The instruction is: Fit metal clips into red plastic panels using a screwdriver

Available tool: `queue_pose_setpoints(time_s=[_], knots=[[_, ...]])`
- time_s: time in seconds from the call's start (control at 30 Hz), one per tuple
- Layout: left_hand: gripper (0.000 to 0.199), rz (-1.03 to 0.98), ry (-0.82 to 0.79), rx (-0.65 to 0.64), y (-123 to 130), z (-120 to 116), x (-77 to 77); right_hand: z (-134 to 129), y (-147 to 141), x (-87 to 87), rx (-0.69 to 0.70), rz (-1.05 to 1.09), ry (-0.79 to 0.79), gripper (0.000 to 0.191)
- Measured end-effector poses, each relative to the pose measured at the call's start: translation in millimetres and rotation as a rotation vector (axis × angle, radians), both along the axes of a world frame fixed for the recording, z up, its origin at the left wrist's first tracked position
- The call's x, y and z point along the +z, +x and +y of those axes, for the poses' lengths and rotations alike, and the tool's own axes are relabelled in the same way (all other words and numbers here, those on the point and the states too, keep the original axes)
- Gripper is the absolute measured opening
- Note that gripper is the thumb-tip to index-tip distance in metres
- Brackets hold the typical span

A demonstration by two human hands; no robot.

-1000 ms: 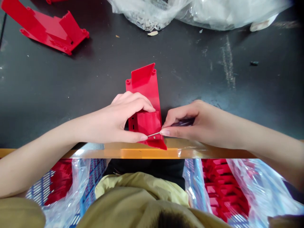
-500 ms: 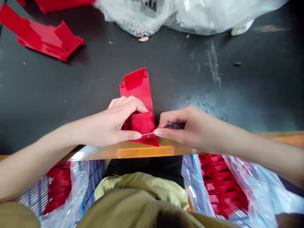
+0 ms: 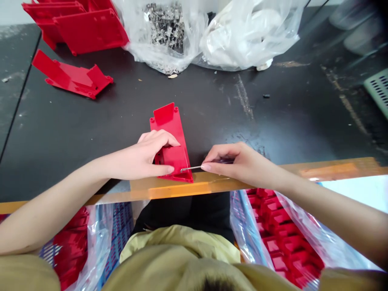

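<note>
A red plastic part point(image 3: 172, 131) with raised edges and a box-like section lies at the table's front edge. My left hand point(image 3: 151, 155) grips that section, fingers over its far side and thumb along its near side. My right hand point(image 3: 233, 161) is closed around a slim tool with a thin metal shaft point(image 3: 194, 167). Its handle is mostly hidden in my palm. The shaft points left, and its tip sits at a small metal piece point(image 3: 182, 170) near the part's lower right corner, just right of my left thumb. Whether the tip holds that piece, I cannot tell.
Another red part point(image 3: 72, 76) lies at the left, before a stack of red panels point(image 3: 91, 30). At the back are a plastic bag of small metal pieces point(image 3: 166, 28) and a white-filled bag point(image 3: 248, 38). Lined baskets of red parts point(image 3: 285, 238) flank my lap.
The view has tilted up, showing more of the table's back. My right hand has drawn slightly away from the left, so more shaft shows. My left hand keeps its hold.
</note>
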State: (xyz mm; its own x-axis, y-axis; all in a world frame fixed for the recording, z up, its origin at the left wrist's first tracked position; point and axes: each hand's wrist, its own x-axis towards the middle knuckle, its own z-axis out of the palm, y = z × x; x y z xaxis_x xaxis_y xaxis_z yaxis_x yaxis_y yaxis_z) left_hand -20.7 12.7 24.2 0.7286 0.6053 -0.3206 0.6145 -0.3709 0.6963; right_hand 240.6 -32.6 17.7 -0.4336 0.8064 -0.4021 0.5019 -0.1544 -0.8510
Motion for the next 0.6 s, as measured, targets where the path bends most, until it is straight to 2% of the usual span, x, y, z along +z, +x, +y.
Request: queue_pose_setpoints(time_s=[0.1, 0.27, 0.43, 0.6], knots=[[0.036, -0.01, 0.046, 0.027, 4.6, -3.3, -0.4, 1.9, -1.9, -1.9, 0.032, -0.03, 0.027, 0.032], [0.043, 0.001, 0.074, 0.079, 9.7, -7.0, -1.6, 6.1, -2.1, 0.1, 0.058, -0.027, 0.007, 0.033], [0.031, -0.009, 0.053, 0.081, 11.2, -4.5, 0.1, 6.3, -0.1, -3.5, 0.057, 0.002, -0.004, 0.032], [0.041, 0.004, 0.049, 0.114, 12.1, -3.8, 0.1, 5.5, 2.1, -9.3, 0.086, -0.005, 0.015, 0.03]])
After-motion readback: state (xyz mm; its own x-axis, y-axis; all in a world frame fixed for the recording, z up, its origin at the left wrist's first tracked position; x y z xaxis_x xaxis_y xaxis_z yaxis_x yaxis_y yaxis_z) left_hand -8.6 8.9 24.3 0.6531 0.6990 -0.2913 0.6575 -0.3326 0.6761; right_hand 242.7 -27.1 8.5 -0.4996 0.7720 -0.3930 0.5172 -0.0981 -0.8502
